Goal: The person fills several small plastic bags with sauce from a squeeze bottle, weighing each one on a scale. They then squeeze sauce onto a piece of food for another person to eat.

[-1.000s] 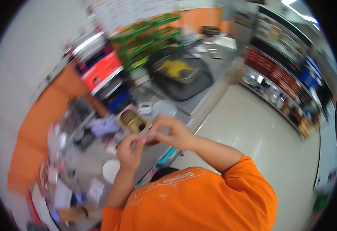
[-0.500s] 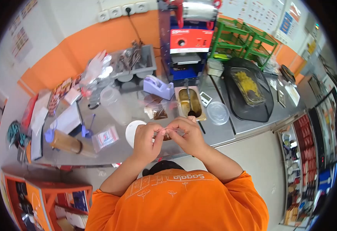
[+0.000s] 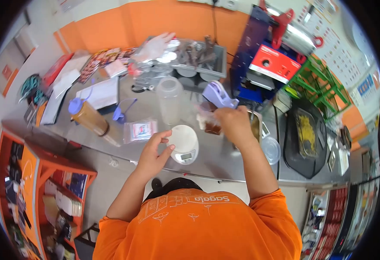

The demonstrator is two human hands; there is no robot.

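My left hand (image 3: 154, 152) is open, its fingers spread at the left rim of a round white kitchen scale (image 3: 184, 138). Nothing shows in that hand, and the scale's plate is bare. Farther right, my right hand (image 3: 235, 125) reaches over the counter with its fingers curled. Its fingertips are partly hidden, so I cannot make out what they hold. Beside it on the left lie clear plastic bags with brown contents (image 3: 211, 127). Just beyond stands a lilac tape dispenser (image 3: 220, 94). A metal container (image 3: 256, 123) is partly hidden behind the right hand.
A capped squeeze bottle (image 3: 88, 116), a packet (image 3: 140, 130) and a translucent container (image 3: 169, 99) stand or lie on the left. A red and blue machine (image 3: 273, 63) rises behind. On the right are a clear lid (image 3: 270, 150) and a black tray (image 3: 292, 151).
My hands have parted from a pinch on a small clear bag. The right hand has moved away toward the dispenser; the left has opened beside the scale. The view has swung left.
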